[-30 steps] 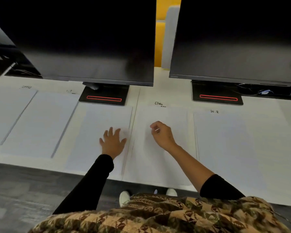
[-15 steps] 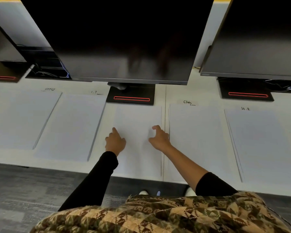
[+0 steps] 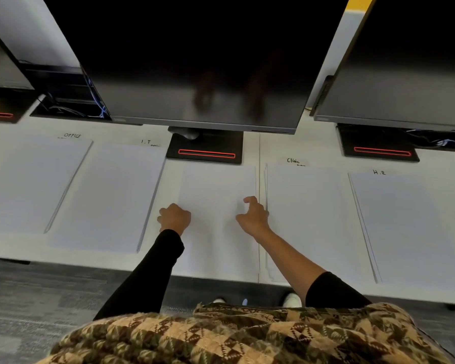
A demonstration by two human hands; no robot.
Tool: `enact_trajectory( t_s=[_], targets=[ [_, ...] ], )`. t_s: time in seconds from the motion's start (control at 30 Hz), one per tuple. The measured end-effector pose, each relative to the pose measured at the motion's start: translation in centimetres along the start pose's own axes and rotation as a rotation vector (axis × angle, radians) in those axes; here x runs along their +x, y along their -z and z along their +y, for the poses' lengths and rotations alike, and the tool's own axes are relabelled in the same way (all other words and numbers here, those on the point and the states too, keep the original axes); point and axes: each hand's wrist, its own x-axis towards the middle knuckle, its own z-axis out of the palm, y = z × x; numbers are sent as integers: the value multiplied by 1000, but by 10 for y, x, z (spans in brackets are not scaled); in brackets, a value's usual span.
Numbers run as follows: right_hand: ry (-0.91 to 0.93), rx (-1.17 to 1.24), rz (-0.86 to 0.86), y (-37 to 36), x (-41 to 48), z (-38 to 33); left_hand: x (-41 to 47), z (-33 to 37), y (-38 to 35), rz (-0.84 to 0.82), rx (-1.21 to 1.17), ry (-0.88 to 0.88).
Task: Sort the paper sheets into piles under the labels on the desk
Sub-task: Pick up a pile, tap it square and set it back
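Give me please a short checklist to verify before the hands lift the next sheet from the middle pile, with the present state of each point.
1. Both hands on the middle pile: ok; left hand at its left edge, right hand near its right edge.
2. A single sheet is pinched, not several: cannot tell; the right hand's fingers curl on the paper, no sheet visibly raised.
3. Text on the top sheet readable for sorting: cannot tell; it looks blank from here.
4. Labels visible: ok; Office label, I.T label, Clinic label, H.R label.
5. Clinic pile tidy: not ok; sheet edges stick out at its lower left.
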Motion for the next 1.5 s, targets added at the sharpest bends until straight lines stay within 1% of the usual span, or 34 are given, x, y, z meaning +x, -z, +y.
enact_trajectory(
  t_s=[0.23, 0.3, 0.43, 0.5, 0.57, 0.63, 0.67, 0.73, 0.8, 0.87, 0.93, 1.03, 1.1, 1.13, 1.2, 1.3, 1.37, 1.5],
  targets=[
    [-2, 1, 13, -1, 1, 0, -2, -3, -1, 54, -52, -112],
    [-1, 7, 11, -1, 1, 0, -2, -4, -1, 82, -109, -152],
    [9, 58, 4, 2, 3, 0, -12, 0, 7, 72, -367, -153],
    [22, 123, 42, 7, 6, -1, -14, 4, 16, 92, -487, -170],
    [35, 263, 92, 14, 7, -5, -17, 8, 30, 99, -619, -240],
    [48, 409, 124, 26, 8, -14, -23, 13, 48, 70, -778, -351],
    [67, 459, 131, 33, 7, -21, -28, 16, 58, 59, -846, -417],
    [174, 510, 167, 47, 6, -39, -40, 24, 77, 74, -929, -536],
    [311, 519, 226, 59, 1, -57, -49, 34, 92, 130, -1007, -608],
    [410, 507, 290, 68, -7, -68, -52, 41, 98, 171, -1082, -649],
    [440, 499, 311, 70, -11, -65, -52, 42, 91, 174, -1052, -651],
    [345, 431, 240, 63, -12, -41, -46, 38, 63, 154, -889, -538],
    [294, 433, 186, 62, -12, -26, -45, 42, 50, 187, -835, -460],
    [286, 450, 189, 65, -11, -24, -47, 47, 49, 215, -828, -464],
    [284, 514, 237, 84, -9, -21, -57, 67, 48, 253, -804, -516],
    [285, 609, 350, 125, -1, -12, -78, 103, 38, 256, -764, -630],
    [271, 625, 428, 157, 6, 7, -93, 129, 16, 222, -729, -671],
    [182, 628, 545, 224, 17, 68, -131, 174, -54, 83, -716, -687]
  ],
)
